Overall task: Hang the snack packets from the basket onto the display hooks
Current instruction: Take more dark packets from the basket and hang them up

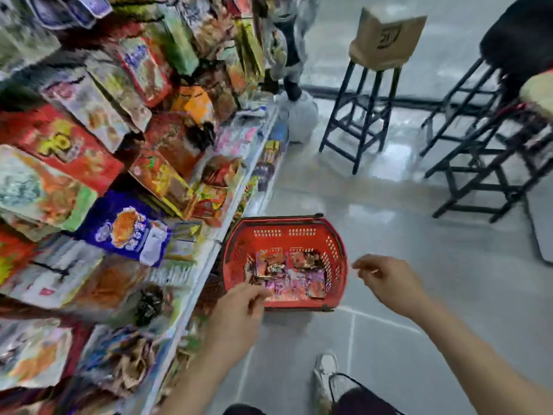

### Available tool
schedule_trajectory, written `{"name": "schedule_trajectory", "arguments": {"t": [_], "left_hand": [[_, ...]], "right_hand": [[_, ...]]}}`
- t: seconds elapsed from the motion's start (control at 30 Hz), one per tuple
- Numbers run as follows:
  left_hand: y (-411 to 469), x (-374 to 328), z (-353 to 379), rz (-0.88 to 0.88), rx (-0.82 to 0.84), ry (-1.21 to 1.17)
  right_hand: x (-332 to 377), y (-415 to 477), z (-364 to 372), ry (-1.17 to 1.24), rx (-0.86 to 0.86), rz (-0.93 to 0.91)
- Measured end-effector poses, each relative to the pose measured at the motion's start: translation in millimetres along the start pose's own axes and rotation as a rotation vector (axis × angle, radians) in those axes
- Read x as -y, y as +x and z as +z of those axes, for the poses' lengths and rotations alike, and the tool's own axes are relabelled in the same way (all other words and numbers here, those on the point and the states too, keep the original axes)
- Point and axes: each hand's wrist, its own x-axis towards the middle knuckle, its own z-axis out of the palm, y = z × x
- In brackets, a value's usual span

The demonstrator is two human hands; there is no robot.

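The left hand [239, 305] hung over the near left corner of the red basket [270, 245], its fingers bent down toward the contents. With the blur I could not tell whether they had pinched a packet or were just short of one. The right hand [389, 280] was out past the basket's right wall, apart from it, with the fingers loose and part-spread and nothing in them that I could see. The snack packets [290, 274] lay in a flat, loose heap on the basket's bottom. The basket stood on the floor [449, 235], close against the foot of the display rack [206, 256]. To my eye those packets were light, thin, glossy film: crinkly, a bit slippery, and with contents that would crush under a squeeze. They seemed best taken one at a time by the flat sealed top edge. A pinch just to one side of the hang hole would leave the hole free for the hook. The rack was crowded with hung packets [119, 226], which hid the hooks themselves. Farther off stood some dark stools [359, 115].
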Motion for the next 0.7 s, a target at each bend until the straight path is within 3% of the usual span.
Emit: {"name": "schedule_trajectory", "arguments": {"t": [0.17,0.3,0.43,0.57,0.7], "left_hand": [[65,8,42,-0.075,0.128,0.008],[129,52,87,-0.152,0.19,-0.004],[204,134,167,-0.264,0.247,0.008],[268,233,260,-0.353,0.332,0.073],[313,318,334,-0.419,0.411,0.115]], "right_hand": [[-27,75,17,0.08,0.181,0.064],[-48,147,74,0.16,0.291,0.124],[-90,231,174,0.362,0.354,0.257],[-148,313,282,0.553,0.361,0.509],[-205,373,370,0.607,0.381,0.681]]}}
